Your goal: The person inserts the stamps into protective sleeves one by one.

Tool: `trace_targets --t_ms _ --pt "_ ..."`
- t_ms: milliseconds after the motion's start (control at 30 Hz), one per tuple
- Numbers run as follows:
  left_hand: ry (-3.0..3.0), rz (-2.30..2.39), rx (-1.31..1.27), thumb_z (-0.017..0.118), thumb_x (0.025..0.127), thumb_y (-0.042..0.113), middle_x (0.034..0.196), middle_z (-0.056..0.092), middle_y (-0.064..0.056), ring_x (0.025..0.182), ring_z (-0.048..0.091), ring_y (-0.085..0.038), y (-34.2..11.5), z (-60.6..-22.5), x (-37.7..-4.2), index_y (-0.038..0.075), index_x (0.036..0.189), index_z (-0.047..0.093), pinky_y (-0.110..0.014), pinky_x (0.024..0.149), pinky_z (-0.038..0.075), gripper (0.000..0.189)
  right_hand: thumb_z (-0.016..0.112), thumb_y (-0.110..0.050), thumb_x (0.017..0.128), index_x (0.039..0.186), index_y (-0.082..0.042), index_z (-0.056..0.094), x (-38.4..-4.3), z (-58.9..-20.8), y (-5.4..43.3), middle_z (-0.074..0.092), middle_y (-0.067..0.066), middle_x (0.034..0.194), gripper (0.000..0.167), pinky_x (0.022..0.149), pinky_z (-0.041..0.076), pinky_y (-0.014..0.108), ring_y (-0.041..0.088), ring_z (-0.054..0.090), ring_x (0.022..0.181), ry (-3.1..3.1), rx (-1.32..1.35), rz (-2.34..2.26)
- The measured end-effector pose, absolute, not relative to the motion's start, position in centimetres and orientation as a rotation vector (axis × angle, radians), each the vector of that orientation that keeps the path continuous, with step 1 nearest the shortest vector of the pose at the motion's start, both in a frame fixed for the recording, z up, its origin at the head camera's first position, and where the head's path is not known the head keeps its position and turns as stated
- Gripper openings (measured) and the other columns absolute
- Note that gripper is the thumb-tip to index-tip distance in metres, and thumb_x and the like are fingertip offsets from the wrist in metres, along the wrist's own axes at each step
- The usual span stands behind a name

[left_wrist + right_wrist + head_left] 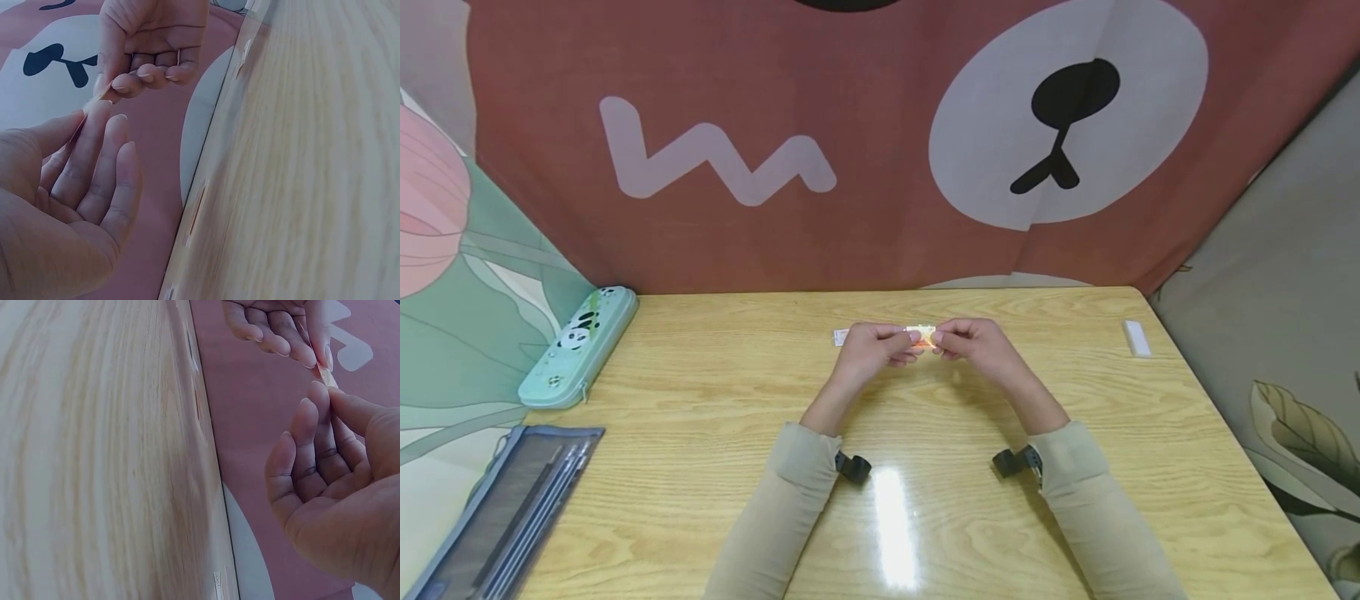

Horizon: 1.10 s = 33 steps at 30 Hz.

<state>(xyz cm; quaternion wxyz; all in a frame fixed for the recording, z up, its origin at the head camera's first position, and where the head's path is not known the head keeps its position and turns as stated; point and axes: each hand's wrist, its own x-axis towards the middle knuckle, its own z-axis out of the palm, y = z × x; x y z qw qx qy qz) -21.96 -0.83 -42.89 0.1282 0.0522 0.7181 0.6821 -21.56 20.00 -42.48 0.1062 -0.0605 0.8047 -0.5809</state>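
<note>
Above the far part of the table, a small flat orange-and-yellow piece is stretched between both hands; its exact kind is not clear. My left hand pinches one end between thumb and index finger. The right hand does the same at the other end. In the right wrist view the thin piece is seen nearly edge-on between the fingertips. The other fingers of each hand are loosely bent. Just left of the left hand, a small white printed item lies on the table, partly hidden by that hand.
A white block lies at the table's far right. On the left are a mint pencil case with pandas and a mesh zip pouch holding long thin items. A red-brown printed cloth hangs behind the wooden table.
</note>
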Motion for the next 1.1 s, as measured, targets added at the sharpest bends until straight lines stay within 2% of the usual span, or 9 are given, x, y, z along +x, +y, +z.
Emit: trace_targets --t_ms 467,767,1100 --pt "2.074 1.981 0.137 0.076 0.092 0.020 0.092 0.078 -0.019 0.069 0.075 -0.011 -0.57 -43.01 -21.89 -0.002 0.100 0.079 -0.048 0.083 0.064 0.024 0.065 -0.017 0.099 0.109 0.007 0.068 -21.76 -42.96 19.83 0.064 -0.006 0.079 0.026 0.084 0.061 0.037 0.009 0.064 0.079 2.348 -0.176 -1.736" --pt "2.069 1.991 0.134 0.077 0.092 0.024 0.090 0.079 -0.016 0.075 0.077 -0.019 -0.97 -42.86 -21.93 0.001 0.097 0.079 -0.050 0.086 0.063 0.024 0.061 -0.020 0.103 0.116 0.006 0.070 -21.89 -42.85 19.82 0.069 -0.006 0.084 0.030 0.081 0.062 0.031 0.014 0.068 0.083 2.363 -0.156 -1.734" --pt "2.069 1.992 0.139 0.076 0.093 0.022 0.090 0.079 -0.016 0.070 0.075 -0.012 -0.80 -42.98 -21.92 -0.001 0.098 0.079 -0.049 0.084 0.064 0.024 0.063 -0.018 0.101 0.115 0.008 0.068 -21.77 -42.81 19.72 0.065 -0.005 0.081 0.030 0.080 0.062 0.029 0.008 0.065 0.079 2.353 -0.152 -1.749"
